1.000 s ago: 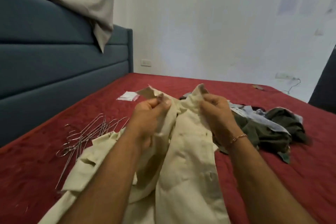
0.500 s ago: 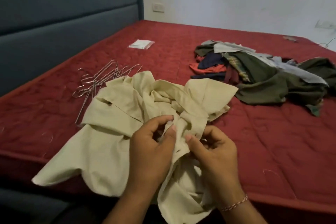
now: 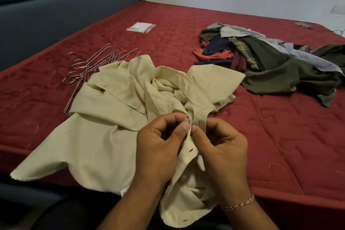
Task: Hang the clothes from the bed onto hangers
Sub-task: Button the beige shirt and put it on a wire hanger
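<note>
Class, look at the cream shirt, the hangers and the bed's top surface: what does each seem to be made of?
Cream shirt: thin woven cloth, matte, likely cotton; it creases softly and shows buttonholes.
Hangers: bare metal wire, shiny silver; thin bent loops glint.
Red mattress surface: quilted fabric with a slight sheen; stitched swirl patterns show.

The wire hangers [image 3: 87, 67] are partly covered by the cream shirt [image 3: 104, 127], so their near ends and their count cannot be made out. The clothes pile [image 3: 270, 61] runs off the right edge, its lower garments buried under the upper ones. The shirt's placket is hidden where the left hand [image 3: 158, 151] and right hand [image 3: 224, 153] pinch it; the small packet [image 3: 141, 27] is too small to identify.
</note>
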